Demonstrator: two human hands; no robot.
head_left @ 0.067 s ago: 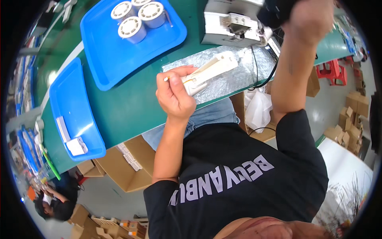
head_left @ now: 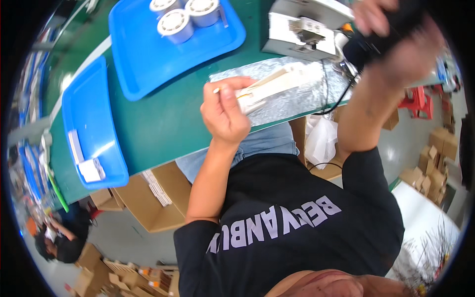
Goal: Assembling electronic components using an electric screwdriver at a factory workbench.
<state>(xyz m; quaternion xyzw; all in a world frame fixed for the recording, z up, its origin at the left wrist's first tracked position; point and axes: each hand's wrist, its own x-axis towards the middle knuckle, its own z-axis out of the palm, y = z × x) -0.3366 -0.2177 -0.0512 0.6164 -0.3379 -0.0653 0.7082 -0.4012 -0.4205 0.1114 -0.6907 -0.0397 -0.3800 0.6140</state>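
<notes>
My left hand (head_left: 225, 111) is closed around the near end of a long white plastic housing (head_left: 277, 85), which is tilted up to the right over a silvery sheet (head_left: 267, 116). A thin light-coloured tip (head_left: 216, 90) sticks out beside its thumb. At the upper right, my right hand (head_left: 408, 57) grips a dark handheld object (head_left: 368, 49); motion blur hides what kind it is. That hand is beside a white box-shaped device (head_left: 297, 37) with a metal mechanism on its front.
A large blue tray (head_left: 148, 69) holds several white round slotted parts (head_left: 175, 25). Left of it, a smaller blue tray (head_left: 91, 119) carries small white pieces (head_left: 92, 170). A black cable (head_left: 341, 99) crosses the green table's (head_left: 163, 128) edge. An open carton (head_left: 148, 210) stands below.
My right hand has moved right and slightly down with the dark object, and more of its fingers show. The whole view has shifted a little. The left hand still holds the housing.
</notes>
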